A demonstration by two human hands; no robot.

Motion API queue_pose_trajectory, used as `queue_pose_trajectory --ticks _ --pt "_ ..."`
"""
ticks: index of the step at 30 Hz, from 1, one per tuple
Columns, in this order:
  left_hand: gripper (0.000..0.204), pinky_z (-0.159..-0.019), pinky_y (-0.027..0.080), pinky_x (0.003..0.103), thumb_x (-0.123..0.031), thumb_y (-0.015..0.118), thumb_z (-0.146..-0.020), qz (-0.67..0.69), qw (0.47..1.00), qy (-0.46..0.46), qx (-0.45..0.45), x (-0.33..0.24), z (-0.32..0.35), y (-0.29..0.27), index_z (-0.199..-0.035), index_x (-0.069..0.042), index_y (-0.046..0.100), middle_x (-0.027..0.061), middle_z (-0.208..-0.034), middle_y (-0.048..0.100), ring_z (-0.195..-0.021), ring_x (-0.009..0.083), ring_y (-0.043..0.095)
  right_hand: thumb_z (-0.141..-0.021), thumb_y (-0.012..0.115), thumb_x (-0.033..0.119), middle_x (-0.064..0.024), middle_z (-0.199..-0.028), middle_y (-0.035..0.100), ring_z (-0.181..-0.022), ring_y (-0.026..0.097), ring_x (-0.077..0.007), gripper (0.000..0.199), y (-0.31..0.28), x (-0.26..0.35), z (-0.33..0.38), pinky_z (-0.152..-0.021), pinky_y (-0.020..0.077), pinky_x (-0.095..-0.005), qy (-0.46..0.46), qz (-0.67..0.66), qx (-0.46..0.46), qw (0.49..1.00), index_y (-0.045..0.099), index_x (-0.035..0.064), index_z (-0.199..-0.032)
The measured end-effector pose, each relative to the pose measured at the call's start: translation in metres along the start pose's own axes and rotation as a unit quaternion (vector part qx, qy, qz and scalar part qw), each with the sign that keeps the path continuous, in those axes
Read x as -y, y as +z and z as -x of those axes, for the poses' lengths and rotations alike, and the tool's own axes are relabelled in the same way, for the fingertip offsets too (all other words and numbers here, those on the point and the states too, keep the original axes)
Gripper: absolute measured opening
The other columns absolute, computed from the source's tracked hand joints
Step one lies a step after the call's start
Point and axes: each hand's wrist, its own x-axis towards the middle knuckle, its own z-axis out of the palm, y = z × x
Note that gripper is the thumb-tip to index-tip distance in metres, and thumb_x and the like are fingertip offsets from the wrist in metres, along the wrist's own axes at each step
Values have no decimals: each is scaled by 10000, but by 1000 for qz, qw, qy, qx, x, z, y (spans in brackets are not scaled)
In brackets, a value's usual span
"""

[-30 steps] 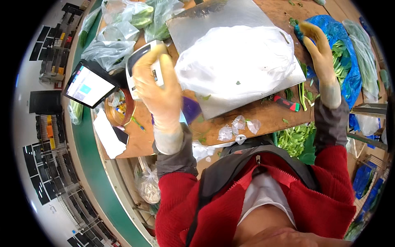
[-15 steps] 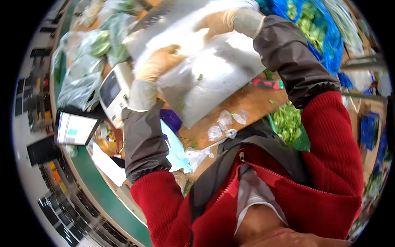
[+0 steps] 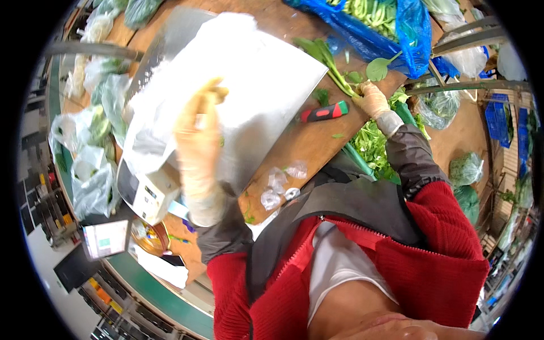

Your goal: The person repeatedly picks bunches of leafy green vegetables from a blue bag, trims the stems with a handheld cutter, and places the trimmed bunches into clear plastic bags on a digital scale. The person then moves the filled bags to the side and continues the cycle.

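Observation:
At the right side of the wooden table, my right hand (image 3: 374,100), in a pale glove, is closed round the stems of some leafy greens (image 3: 335,72). Their stalks stretch up and left from my fingers across the table. My left hand (image 3: 198,133), gloved too and a little blurred, is raised over the near left part of a broad metal scale plate (image 3: 277,85). Its fingers look apart, with nothing seen in them. Below my right hand, more cut greens (image 3: 368,147) fill a green container at the table edge.
A red and black tool with a green end (image 3: 324,111) lies beside the plate. Blue plastic (image 3: 416,42) wraps greens at the back right. Crumpled clear plastic pieces (image 3: 272,190) lie near me. Bagged vegetables (image 3: 93,175), the scale's white housing (image 3: 153,195) and a screen (image 3: 106,239) stand left.
My right hand has left the metal plate, moved right and taken hold of leafy greens. My left hand stays over the plate, more upright. The whole view has shifted.

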Motion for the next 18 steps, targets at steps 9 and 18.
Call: queue_pose_trajectory --ticks 9,18 --pt "509 -970 396 367 11 587 -781 19 957 265 120 -43 -19 187 -1277 -28 475 161 -1257 513 -1159 316 496 -794 662 66 -81 -973 652 -895 614 -180 187 -178 44 24 -794 469 -279 -150 -269 -280 909 651 43 -980" --pt "332 -915 434 336 -121 657 -776 -478 833 191 -202 -6 -24 -52 -1104 -71 631 115 -1117 618 -1043 253 580 -916 515 323 -98 -997 599 -811 574 -118 347 -243 67 -12 -680 465 -200 -276 -709 -8 649 588 13 -1053"
